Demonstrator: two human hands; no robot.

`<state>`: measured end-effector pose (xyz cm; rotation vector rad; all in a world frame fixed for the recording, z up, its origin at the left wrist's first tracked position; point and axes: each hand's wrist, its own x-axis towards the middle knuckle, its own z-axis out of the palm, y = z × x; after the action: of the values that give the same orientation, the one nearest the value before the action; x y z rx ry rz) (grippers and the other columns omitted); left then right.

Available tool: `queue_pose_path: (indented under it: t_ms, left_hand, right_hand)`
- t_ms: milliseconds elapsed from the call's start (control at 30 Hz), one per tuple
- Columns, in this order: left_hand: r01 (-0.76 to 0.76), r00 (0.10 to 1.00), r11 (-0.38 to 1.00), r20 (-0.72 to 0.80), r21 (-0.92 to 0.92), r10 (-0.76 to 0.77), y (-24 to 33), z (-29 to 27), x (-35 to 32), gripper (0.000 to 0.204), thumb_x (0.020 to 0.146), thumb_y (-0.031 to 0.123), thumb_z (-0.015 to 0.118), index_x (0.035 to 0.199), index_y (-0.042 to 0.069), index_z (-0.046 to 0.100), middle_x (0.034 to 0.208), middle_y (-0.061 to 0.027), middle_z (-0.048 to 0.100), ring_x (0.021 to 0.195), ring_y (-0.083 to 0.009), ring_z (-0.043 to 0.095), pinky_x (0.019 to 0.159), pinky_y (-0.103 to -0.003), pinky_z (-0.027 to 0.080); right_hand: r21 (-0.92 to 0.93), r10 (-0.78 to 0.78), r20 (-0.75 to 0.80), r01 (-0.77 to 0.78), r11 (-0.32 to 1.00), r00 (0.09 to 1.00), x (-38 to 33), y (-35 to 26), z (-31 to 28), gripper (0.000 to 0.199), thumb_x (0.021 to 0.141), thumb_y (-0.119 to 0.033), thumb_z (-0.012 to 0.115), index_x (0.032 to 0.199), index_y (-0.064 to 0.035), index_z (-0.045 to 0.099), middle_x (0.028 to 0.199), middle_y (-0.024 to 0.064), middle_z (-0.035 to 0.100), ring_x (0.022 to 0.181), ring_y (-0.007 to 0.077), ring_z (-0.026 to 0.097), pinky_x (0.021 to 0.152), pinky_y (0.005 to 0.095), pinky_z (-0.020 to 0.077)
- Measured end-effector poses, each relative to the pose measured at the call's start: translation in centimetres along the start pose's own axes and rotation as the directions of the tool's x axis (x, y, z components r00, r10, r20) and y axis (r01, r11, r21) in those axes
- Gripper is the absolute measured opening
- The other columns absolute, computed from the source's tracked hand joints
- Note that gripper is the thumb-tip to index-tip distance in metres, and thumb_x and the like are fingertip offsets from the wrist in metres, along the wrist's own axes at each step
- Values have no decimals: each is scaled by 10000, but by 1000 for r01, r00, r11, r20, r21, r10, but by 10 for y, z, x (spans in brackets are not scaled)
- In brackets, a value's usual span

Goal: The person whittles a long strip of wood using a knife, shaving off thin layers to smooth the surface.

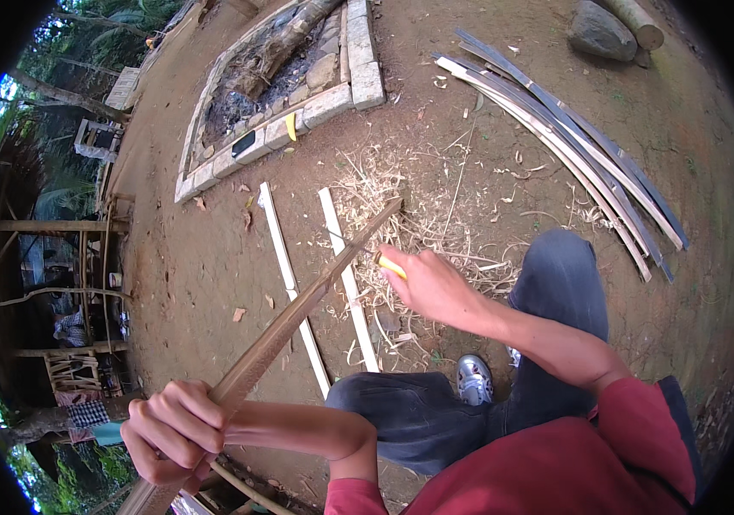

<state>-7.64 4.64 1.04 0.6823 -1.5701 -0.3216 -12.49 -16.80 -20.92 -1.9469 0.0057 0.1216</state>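
My left hand (176,427) is closed around the near end of a long brown wooden strip (274,343), which slants away from me up and to the right. The strip's far end narrows above a pile of pale shavings (384,184). In my right hand (435,287) is a knife by its yellow handle (392,265). Its thin dark blade lies across the strip near the far end; whether it bites into the wood I cannot tell. Two pale wooden strips (279,245) (349,283) lie on the ground beneath.
A stone-edged fire pit (328,105) with a log (285,47) is ahead. On its edge rest a dark phone-like object (244,144) and a yellow piece (290,126). Long slats (568,129) lie at right, near a boulder (600,33). A wooden shelter (58,227) stands at left.
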Motion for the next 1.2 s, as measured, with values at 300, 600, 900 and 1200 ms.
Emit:
queue_pose_path:
  t_ms: [300,600,900,1200]
  left_hand:
    - [-61,979,986,-183,158,90,-8,5,-5,323,668,-94,625,561,81,376,375,25,356,290,-48,332,300,-195,211]
    - [275,623,664,-655,695,428,2,12,-18,340,511,230,627,687,144,350,490,42,299,352,-52,290,332,-167,280]
    - [278,542,693,-704,665,459,17,6,-35,325,459,179,547,685,143,317,497,11,294,374,-89,267,373,-182,276]
    - [280,540,687,-702,671,465,24,9,-40,302,431,164,512,654,143,309,486,7,297,366,-101,269,362,-189,291]
  right_hand:
    - [-189,-3,-128,-22,982,992,24,57,22,311,964,-72,511,1224,95,550,619,179,637,535,260,657,449,381,535]
    - [-19,-208,-60,207,978,976,-25,-37,18,411,974,-205,549,1292,54,528,562,217,610,519,373,642,545,463,539]
    - [-251,-338,-202,285,925,919,3,-30,60,390,983,-196,551,1320,-2,524,536,141,600,510,302,647,530,416,559]
    - [-189,-160,-98,139,972,982,12,-34,60,371,949,-89,571,1294,44,537,530,146,607,445,245,619,410,357,523]
